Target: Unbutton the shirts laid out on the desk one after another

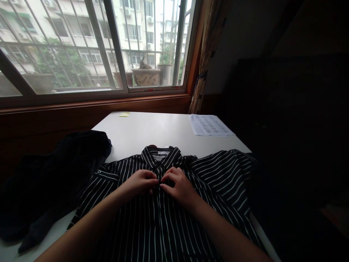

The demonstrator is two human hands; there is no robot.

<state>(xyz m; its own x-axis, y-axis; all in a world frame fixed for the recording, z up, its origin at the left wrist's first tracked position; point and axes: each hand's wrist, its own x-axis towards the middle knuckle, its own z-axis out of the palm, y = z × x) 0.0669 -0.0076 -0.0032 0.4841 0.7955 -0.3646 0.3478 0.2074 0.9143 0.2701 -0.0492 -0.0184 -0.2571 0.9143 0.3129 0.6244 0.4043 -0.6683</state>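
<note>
A black shirt with white stripes lies front side up on the white table, its collar pointing away from me and its sleeves spread to both sides. My left hand pinches the front edge just below the collar. From the other side my right hand pinches the same spot, fingertips nearly meeting the left ones. A button between the fingers is too small and dark to make out. Both forearms rest low over the shirt's body.
Dark crumpled clothing lies at the table's left edge. Printed sheets lie at the back right, and a yellow sticky note at the back left. Behind the table are a barred window and a tied curtain.
</note>
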